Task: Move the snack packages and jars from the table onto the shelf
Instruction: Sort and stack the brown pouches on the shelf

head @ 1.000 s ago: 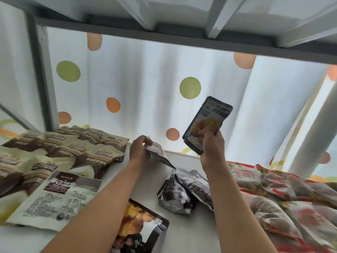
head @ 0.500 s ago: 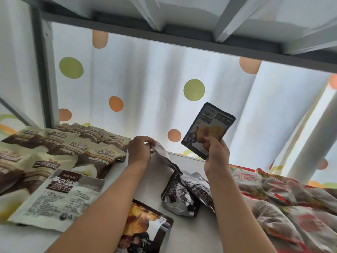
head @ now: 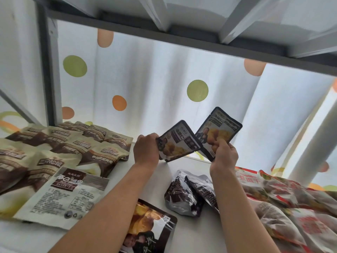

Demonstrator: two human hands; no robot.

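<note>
Over the back edge of the white shelf surface (head: 116, 172), the left hand (head: 145, 150) pinches a dark flat snack pouch with a yellow food picture (head: 177, 143) by its left edge, and the right hand (head: 225, 155) pinches a second dark pouch of the same print (head: 218, 132) by its lower edge, both pouches raised off the surface and tilted, corners close together. Two crumpled silver-and-black foil packets (head: 189, 196) lie between the forearms, another dark pouch (head: 151, 229) sits at the front edge, cream-and-brown bags (head: 60, 148) cover the left side, and red-printed clear bags (head: 291, 203) crowd the right side.
</note>
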